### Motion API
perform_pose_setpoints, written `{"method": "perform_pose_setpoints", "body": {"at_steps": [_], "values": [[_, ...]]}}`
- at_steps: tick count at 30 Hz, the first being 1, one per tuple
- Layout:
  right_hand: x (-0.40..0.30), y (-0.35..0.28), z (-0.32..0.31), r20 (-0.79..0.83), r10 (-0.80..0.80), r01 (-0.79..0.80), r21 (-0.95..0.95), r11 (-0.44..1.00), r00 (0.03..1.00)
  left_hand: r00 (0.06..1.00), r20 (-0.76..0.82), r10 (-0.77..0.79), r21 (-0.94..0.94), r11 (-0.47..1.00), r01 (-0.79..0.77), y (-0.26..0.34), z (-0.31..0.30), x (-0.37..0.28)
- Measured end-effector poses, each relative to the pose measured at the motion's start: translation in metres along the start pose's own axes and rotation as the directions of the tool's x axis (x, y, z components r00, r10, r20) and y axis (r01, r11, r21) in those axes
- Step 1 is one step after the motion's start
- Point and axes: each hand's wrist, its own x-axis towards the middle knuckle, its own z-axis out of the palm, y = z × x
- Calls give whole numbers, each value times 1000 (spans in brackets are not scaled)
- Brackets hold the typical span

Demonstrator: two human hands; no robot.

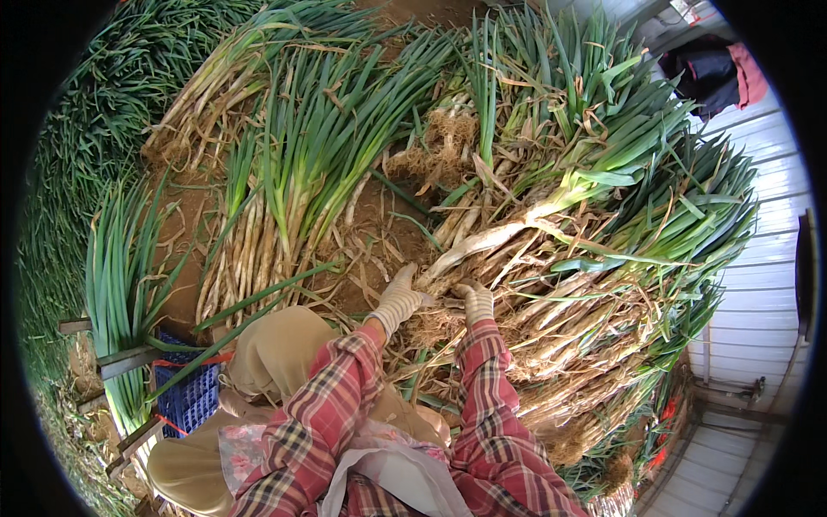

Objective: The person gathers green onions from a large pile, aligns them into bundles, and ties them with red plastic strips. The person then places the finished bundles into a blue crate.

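My left hand (398, 302), in a striped knit glove, is at the root end of a thick peeled-looking green onion stalk (488, 240). Its fingers and thumb lie apart around that end; whether they grip it is unclear. My right hand (477, 302), gloved alike, has curled fingers just right of it, among dry roots (429, 328) and stems. What those fingers hold is hidden. The pale stalk slants up to the right across a large pile of unpeeled green onions (581, 316) with dry brown skins.
Left of my hands lies a bunch of green onions (258, 239) on bare soil (371, 207). A blue plastic crate (187, 394) stands by my knee (281, 349), beside a metal rack (129, 360) holding upright onions (123, 258). A white panelled wall (769, 252) bounds the right.
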Motion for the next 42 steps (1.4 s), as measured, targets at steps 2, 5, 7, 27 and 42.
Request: {"method": "perform_pose_setpoints", "body": {"at_steps": [2, 5, 7, 27, 42], "values": [[4, 1, -3, 59, 40, -44, 66, 997, 997, 999, 42, -34, -165, 986, 40, -17, 5, 15], [0, 1, -17, 72, 49, -58, 123, 991, 996, 973, 212, -96, -466, 865, 187, -5, 17, 12], [-1, 6, -15, 95, 12, -24, 126, 992, 995, 978, 169, -126, -145, 978, 151, -7, 7, 20], [-59, -41, -11, 92, -264, 267, -23, 963, 960, 904, 400, 152, 43, 982, -184, 96, -55, -66], [-47, -28, 36, 42, 191, -176, 617, 767, 981, 999, 53, 0, 768, 639, -41, 147, -11, -110]]}}
